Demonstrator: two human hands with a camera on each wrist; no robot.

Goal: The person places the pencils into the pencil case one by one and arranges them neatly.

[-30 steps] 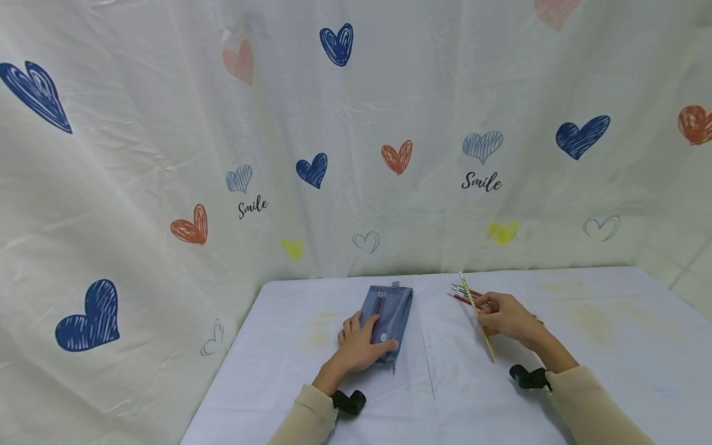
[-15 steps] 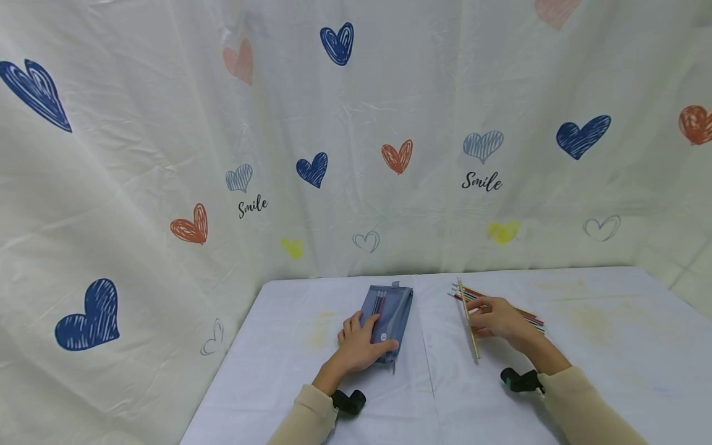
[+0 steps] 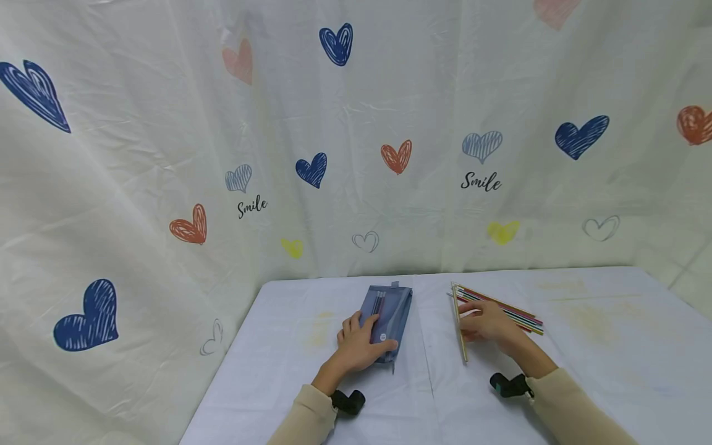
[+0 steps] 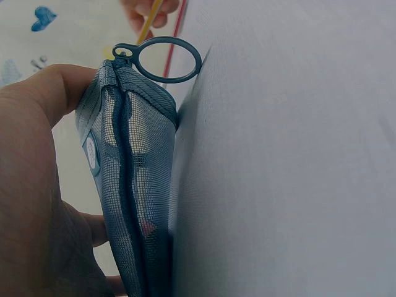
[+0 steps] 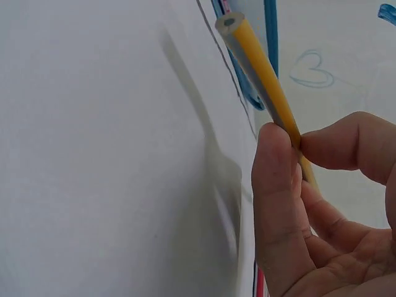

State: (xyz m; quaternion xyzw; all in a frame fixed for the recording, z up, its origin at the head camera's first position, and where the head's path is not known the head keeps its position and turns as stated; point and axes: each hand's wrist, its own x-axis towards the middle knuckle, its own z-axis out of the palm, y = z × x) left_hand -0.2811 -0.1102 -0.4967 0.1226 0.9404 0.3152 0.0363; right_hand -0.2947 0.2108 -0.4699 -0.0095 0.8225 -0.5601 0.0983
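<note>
A blue mesh pencil case (image 3: 396, 309) lies flat left of the table's middle, with pencils showing inside. My left hand (image 3: 357, 347) rests on its near part, fingers spread. The left wrist view shows the zipper (image 4: 124, 148) and its ring pull (image 4: 168, 79) up close. To the right, my right hand (image 3: 488, 324) pinches a yellow-and-grey pencil (image 5: 266, 80) between thumb and fingers. In the head view this pencil (image 3: 460, 337) points away from me. Several coloured pencils (image 3: 520, 315) lie in a slanting bundle beyond and beside the right hand, which partly covers them.
A white cloth covers the table (image 3: 289, 346), creased between the case and the pencils. Behind it hangs a white curtain (image 3: 423, 93) printed with hearts and the word Smile. Black wrist cameras (image 3: 349, 403) sit at both cuffs.
The right hand has moved left with the pencil, which has turned closer to straight ahead. More of the pencil bundle has come into sight. The left hand and case have stayed put.
</note>
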